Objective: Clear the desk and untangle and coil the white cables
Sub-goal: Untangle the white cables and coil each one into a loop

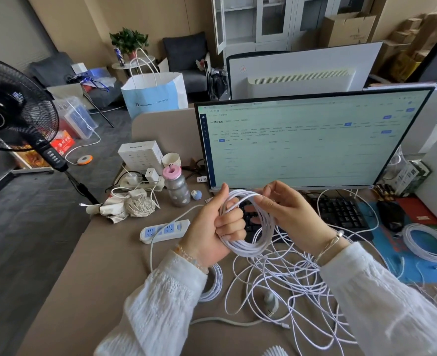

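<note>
My left hand [213, 228] grips a coil of white cable [250, 246] held above the desk, fingers curled round its left side. My right hand [286, 214] pinches a loop of the same cable at the coil's top right. From the coil the cable runs down into a loose tangle of white cable [289, 283] spread on the desk in front of me. A finished coil [429, 242] lies at the right on a blue mat. Another small coil [213, 283] shows partly under my left sleeve.
A white power strip [164, 231] lies left of my hands. Behind it stand a silver bottle [177, 187], chargers, a crumpled cloth and a white box [140, 154]. A monitor [302, 142] and black keyboard [340, 214] fill the back. A fan [14, 109] stands at the left.
</note>
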### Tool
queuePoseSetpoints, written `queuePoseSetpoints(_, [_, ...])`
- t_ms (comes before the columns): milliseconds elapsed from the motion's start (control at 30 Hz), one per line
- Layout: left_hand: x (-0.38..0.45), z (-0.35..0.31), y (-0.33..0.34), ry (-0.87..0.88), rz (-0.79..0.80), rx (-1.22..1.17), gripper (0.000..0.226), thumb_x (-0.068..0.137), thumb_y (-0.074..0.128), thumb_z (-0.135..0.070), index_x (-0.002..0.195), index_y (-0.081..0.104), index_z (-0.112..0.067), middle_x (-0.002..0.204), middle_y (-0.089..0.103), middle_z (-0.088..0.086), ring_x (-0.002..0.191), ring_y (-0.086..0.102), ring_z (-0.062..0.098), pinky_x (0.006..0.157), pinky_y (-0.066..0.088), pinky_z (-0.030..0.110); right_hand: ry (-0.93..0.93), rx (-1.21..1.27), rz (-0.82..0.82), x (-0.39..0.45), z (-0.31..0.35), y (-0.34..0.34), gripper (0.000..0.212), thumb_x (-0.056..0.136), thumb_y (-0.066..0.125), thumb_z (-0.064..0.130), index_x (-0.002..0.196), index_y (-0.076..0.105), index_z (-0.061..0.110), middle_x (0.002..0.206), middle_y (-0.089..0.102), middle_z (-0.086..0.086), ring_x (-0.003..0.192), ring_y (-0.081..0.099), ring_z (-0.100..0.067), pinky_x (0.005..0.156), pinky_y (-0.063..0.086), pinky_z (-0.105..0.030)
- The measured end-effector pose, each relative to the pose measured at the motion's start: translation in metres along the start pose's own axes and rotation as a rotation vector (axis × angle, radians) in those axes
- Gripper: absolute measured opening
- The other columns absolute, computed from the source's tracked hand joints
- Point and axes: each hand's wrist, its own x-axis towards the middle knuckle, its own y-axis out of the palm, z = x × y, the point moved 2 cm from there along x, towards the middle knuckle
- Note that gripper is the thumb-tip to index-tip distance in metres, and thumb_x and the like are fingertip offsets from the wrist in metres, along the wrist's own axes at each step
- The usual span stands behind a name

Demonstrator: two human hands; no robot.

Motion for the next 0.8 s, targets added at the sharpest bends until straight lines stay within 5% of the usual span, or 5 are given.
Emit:
queuePoseSetpoints(100, [0.000, 0.003, -0.001, -0.029, -0.032, 0.089, 0.041, 0.098, 0.040, -0.045, 0.071, 0.048, -0.015, 0.037, 0.022, -0.007, 0.030, 0.020, 0.005, 0.034, 0.020, 0.017, -0.031, 0.025, -0.026, 0.002, -0.001, -0.003, 0.030, 0.074, 0.070, 0.021, 0.087, 0.048, 0.005, 0.072, 0.058, -0.004, 0.059, 0.055, -0.016, 0.053, 0.049, -0.026])
queuePoseSetpoints(400, [0.002, 0.003, -0.006, -0.090, -0.038, 0.188, 0.050, 0.095, 0.045, -0.047, 0.054, 0.038, -0.018, 0.042, 0.021, -0.007, 0.036, 0.021, 0.007, 0.042, 0.036, 0.021, 0.086, 0.133, -0.008, 0.007, -0.001, -0.003, 0.035, 0.084, 0.066, 0.016, 0.105, 0.062, -0.012, 0.083, 0.057, -0.015, 0.059, 0.040, -0.014, 0.051, 0.037, -0.020])
queuePoseSetpoints(500, [0.003, -0.001, -0.004, 0.019, -0.077, 0.120, 0.049, 0.093, 0.048, -0.048, 0.054, 0.037, -0.020, 0.042, 0.019, -0.009, 0.034, 0.019, 0.005, 0.037, 0.021, 0.018, 0.130, 0.216, 0.013, 0.008, -0.006, 0.001, 0.044, 0.083, 0.062, 0.027, 0.110, 0.063, -0.007, 0.094, 0.069, -0.016, 0.073, 0.059, -0.022, 0.069, 0.054, -0.027])
queuePoseSetpoints(633, [0.003, -0.026, -0.004, 0.155, -0.109, 0.036, 0.054, 0.097, 0.044, -0.048, 0.051, 0.039, -0.021, 0.040, 0.021, -0.010, 0.031, 0.020, 0.004, 0.036, 0.015, 0.018, 0.286, 0.211, 0.072, 0.007, -0.037, 0.000, 0.053, 0.094, 0.039, 0.047, 0.110, 0.066, 0.004, 0.103, 0.072, -0.014, 0.098, 0.067, -0.026, 0.090, 0.052, -0.036])
queuePoseSetpoints(800, [-0.010, -0.061, -0.002, 0.300, -0.119, -0.004, 0.050, 0.099, 0.042, -0.046, 0.057, 0.036, -0.021, 0.039, 0.022, -0.010, 0.031, 0.020, 0.003, 0.034, 0.018, 0.017, 0.411, -0.100, 0.165, -0.006, -0.086, -0.007, 0.040, 0.078, 0.052, 0.012, 0.115, 0.067, 0.007, 0.106, 0.073, -0.007, 0.103, 0.067, -0.017, 0.095, 0.048, -0.032])
